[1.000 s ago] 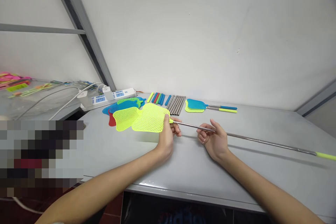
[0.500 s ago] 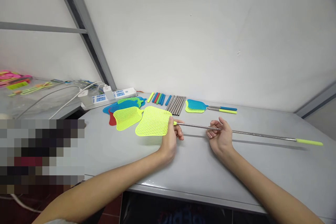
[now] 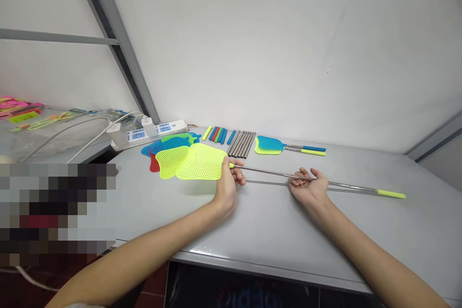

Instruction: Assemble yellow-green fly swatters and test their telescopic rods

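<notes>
A yellow-green fly swatter (image 3: 204, 161) with a long telescopic metal rod lies level across both my hands, just above the table. My left hand (image 3: 228, 183) is closed around the neck of its perforated head, the thumb on top. Farther along, my right hand (image 3: 309, 186) loosely holds the rod, palm up with fingers partly curled. The rod's yellow grip (image 3: 391, 194) sticks out to the right. Behind the swatter's head lie loose swatter heads in yellow (image 3: 172, 161), blue (image 3: 176, 142) and red (image 3: 154, 161), partly overlapping.
Coloured handle grips (image 3: 218, 134) and a row of metal rods (image 3: 242, 145) lie at the back of the grey table (image 3: 267, 236). Swatters with blue and yellow heads (image 3: 269, 144) rest right of them. A power strip (image 3: 159, 130) with cables stands at the back left.
The swatter's rod has become shorter, its yellow grip coming in from the right. My left hand and the head have shifted slightly left; my right hand has moved a little right.
</notes>
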A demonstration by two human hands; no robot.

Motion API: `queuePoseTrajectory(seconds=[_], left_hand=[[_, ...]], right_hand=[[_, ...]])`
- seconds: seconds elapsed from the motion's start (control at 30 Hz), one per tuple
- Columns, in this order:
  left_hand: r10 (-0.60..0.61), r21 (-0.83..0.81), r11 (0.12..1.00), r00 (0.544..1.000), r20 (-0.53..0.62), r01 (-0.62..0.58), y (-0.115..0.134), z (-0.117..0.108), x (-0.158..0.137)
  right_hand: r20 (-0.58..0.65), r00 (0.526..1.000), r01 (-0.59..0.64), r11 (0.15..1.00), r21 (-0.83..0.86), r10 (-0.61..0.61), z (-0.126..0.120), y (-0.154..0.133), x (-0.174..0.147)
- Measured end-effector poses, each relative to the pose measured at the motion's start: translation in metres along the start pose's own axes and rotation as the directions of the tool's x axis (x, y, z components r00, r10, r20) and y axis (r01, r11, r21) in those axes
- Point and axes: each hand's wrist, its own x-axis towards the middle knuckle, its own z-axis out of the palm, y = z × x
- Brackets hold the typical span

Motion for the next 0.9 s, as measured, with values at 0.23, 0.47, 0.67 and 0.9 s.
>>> queuePoseTrajectory(seconds=[0.23, 0.47, 0.67, 0.9], left_hand=[[-0.115, 0.077, 0.992, 0.978, 0.173, 0.103, -0.006, -0.004, 0.001], [-0.130, 0.086, 0.989, 0.981, 0.147, 0.119, -0.014, -0.004, -0.001], [-0.113, 0.050, 0.993, 0.987, 0.116, 0.108, -0.020, -0.004, -0.004], [-0.135, 0.018, 0.991, 0.986, 0.101, 0.134, -0.020, -0.006, -0.002]], right_hand=[[-0.015, 0.999, -0.046, 0.992, 0.119, 0.048, 0.001, -0.002, 0.001], [-0.058, 0.997, -0.037, 0.987, 0.155, 0.046, 0.001, -0.003, 0.004], [-0.050, 0.998, -0.021, 0.989, 0.145, 0.028, -0.001, 0.000, 0.005], [-0.041, 0.998, -0.047, 0.990, 0.135, 0.053, 0.002, 0.001, -0.001]])
